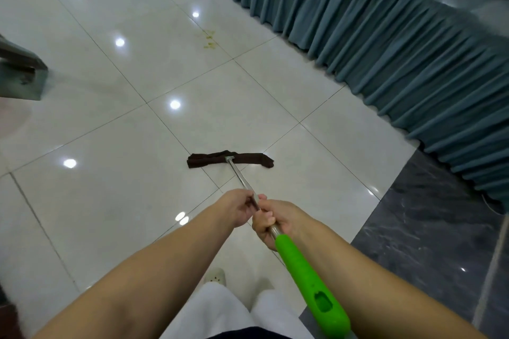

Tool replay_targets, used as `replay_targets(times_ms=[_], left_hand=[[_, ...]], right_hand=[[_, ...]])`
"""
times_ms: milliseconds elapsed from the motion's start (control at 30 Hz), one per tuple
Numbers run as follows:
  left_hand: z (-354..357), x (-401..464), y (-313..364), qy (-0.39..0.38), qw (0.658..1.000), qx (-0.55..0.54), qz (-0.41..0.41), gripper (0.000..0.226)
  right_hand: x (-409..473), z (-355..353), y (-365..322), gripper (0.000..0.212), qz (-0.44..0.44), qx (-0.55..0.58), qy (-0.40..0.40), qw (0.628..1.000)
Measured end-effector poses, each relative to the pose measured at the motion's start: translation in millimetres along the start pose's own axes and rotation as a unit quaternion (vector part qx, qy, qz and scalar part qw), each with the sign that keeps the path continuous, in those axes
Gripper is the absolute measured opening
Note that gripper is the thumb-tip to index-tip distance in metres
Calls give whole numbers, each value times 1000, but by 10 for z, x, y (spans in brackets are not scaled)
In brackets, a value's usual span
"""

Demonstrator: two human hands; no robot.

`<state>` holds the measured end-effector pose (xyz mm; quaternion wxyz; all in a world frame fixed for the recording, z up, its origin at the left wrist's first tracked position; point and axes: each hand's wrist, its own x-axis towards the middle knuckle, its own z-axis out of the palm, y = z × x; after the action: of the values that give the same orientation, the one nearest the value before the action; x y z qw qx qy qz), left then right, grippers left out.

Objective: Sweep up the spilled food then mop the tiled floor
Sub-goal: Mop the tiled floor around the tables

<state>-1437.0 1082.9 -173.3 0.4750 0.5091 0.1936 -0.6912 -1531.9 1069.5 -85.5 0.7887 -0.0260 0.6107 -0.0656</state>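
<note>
We stand on the glossy tiled floor (110,124), with a pleated blue table skirt (399,44) along the right. Our mop (303,261) reaches forward, its dark cloth head (209,159) flat on the tiles. Our right hand (271,221) wraps the metal pole above the green grip; our left hand (238,208) pinches the pole just ahead. Yellowish food bits (208,40) lie well beyond the mop.

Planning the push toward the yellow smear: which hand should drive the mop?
Probably the right hand: it wraps the pole just above the green grip. The left hand only pinches the metal pole, guiding.
</note>
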Motion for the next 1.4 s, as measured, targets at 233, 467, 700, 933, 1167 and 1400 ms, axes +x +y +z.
replay_targets(times_ms=[233,467,700,933,1167,1400], left_hand=[[240,165,573,-15,1000,-4,6,23],[543,468,1273,0,1000,8,8,12],[1109,855,2268,19,999,24,18,16],[1684,1172,3252,14,999,-5,53,25],[2097,1438,4144,13,996,1,90,32],[2345,1749,5269,-17,995,5,98,31]], right_hand=[[136,328,-595,19,-4,-54,-16,998],[304,761,-1300,20,-2,-95,-49,994],[651,1310,-2333,33,-3,-69,-58,996],[815,1904,-3303,32,-8,-106,-69,992],[945,2459,-4130,32,-27,-107,-97,989],[1263,3222,-4933,30,-28,-108,-121,986]])
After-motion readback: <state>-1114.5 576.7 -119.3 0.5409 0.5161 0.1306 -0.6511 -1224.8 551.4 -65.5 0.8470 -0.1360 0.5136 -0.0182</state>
